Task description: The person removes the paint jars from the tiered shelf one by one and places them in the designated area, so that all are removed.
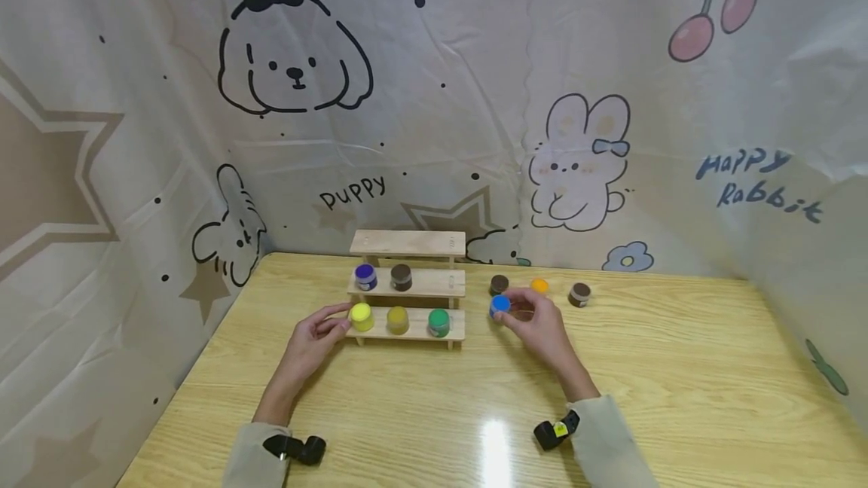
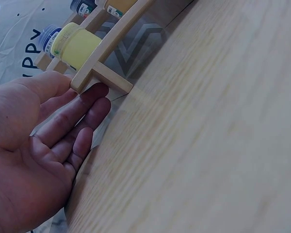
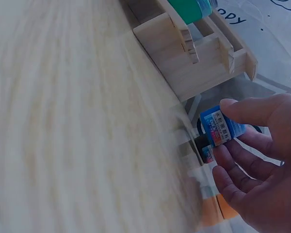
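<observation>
In the head view, a three-tier wooden rack bears small paint jars. Its bottom tier carries a yellow jar, a mustard jar and a green jar. On the middle tier stand a purple jar and a dark brown jar. My left hand holds the left end of the bottom tier, thumb and fingertips at its corner beside the yellow jar. Right of the rack, my right hand pinches a blue paint jar between thumb and fingers; its label shows in the right wrist view.
Behind and beside the right hand, a dark jar, an orange jar and a brown jar stand on the wooden table. A printed curtain hangs along the table's back and sides.
</observation>
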{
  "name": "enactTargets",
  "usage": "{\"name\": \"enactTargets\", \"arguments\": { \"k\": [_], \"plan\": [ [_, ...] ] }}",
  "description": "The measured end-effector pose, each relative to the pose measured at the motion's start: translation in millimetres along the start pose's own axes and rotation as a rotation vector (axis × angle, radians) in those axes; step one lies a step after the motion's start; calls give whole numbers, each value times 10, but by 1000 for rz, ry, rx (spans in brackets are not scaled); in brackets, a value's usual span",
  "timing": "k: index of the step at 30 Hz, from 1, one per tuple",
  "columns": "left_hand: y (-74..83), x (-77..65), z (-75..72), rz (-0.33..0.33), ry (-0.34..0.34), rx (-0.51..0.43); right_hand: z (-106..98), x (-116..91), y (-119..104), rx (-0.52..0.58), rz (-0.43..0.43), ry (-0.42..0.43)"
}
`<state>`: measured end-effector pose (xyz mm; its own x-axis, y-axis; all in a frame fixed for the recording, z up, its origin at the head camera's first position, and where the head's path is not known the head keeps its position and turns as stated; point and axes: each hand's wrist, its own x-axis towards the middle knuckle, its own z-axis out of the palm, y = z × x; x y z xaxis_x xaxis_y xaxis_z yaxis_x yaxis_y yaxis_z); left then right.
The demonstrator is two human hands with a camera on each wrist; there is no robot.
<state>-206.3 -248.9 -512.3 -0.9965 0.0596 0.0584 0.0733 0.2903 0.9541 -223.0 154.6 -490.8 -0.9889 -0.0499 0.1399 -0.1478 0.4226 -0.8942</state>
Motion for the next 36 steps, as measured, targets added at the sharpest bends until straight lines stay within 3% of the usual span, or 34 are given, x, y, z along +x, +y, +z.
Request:
{"name": "enactTargets", "arguments": {
  "k": [10, 36],
  "plan": [
    [11, -37, 15, 4, -4, -4, 24, -4, 102, -11, 59, -19],
    [24, -18, 7, -11, -3, 7, -89, -6, 8, -54, 18, -41]
  ]
}}
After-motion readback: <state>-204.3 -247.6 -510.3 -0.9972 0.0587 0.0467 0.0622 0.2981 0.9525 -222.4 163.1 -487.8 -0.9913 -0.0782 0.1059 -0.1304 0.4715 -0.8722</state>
